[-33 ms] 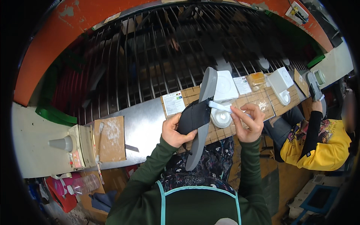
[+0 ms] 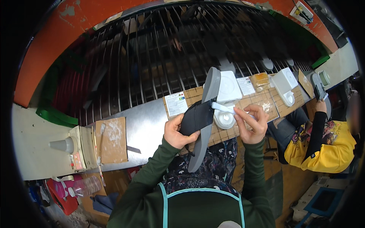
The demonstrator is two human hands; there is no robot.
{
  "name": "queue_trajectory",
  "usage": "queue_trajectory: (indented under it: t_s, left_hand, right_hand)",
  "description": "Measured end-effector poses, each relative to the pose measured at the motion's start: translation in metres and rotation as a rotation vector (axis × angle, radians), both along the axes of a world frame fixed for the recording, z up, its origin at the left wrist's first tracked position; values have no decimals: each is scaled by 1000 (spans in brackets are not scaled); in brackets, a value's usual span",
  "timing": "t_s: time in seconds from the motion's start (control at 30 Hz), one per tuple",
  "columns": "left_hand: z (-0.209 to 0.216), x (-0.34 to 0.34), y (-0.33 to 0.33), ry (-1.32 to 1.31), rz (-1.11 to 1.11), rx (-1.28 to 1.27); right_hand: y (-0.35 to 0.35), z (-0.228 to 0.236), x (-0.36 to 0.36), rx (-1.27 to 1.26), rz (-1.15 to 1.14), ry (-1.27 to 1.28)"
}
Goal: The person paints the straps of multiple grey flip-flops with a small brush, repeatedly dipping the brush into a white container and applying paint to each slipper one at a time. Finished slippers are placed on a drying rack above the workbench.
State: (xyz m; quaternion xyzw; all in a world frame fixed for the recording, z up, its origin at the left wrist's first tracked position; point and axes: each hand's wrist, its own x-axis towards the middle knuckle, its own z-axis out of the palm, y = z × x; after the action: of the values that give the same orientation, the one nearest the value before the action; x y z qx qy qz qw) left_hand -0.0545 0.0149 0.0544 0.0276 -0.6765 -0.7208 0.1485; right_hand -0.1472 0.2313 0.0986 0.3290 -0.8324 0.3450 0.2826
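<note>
Above my lap I hold up a slide sandal with a long grey sole (image 2: 205, 137) and a wide black strap (image 2: 197, 118). My left hand (image 2: 176, 133) is closed on the black strap, thumb on the near side and fingers around its rounded side. A slim white brush-like tool (image 2: 224, 108) is pinched between the thumb and fingers of my right hand (image 2: 252, 125). Its left tip touches or nearly touches the strap's right edge beside the sole; bristles cannot be made out. Just behind the tool stands a white glue-pot-like container (image 2: 224, 120) with a round opening, joined to a white box-shaped part (image 2: 229, 88).
Beyond the bench runs a roller conveyor (image 2: 148, 64). Brown sheeting (image 2: 266, 99) covers part of the metal bench (image 2: 140, 121). A smeared cardboard piece (image 2: 114, 140) lies left. Another white dispenser (image 2: 283, 87) stands right, near a co-worker in a yellow top (image 2: 323, 146) handling a grey sandal.
</note>
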Motion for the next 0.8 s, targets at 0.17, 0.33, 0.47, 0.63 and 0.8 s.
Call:
queue_trajectory:
  t_s: [0.17, 0.33, 0.47, 0.63, 0.8]
  left_hand:
    - [4, -7, -5, 6, 3, -10]
    - [9, -9, -8, -3, -6, -12]
    - [14, -11, -12, -5, -19, -1]
    - [22, -13, -14, -8, -51, 54]
    - [26, -15, -18, -11, -80, 63]
  right_hand:
    - [0, 1, -6, 28, 39, 7]
    - [4, 5, -6, 74, 75, 11]
    - [5, 7, -7, 77, 112, 7]
    - [6, 10, -8, 78, 156, 20]
    - [8, 13, -11, 98, 182, 16]
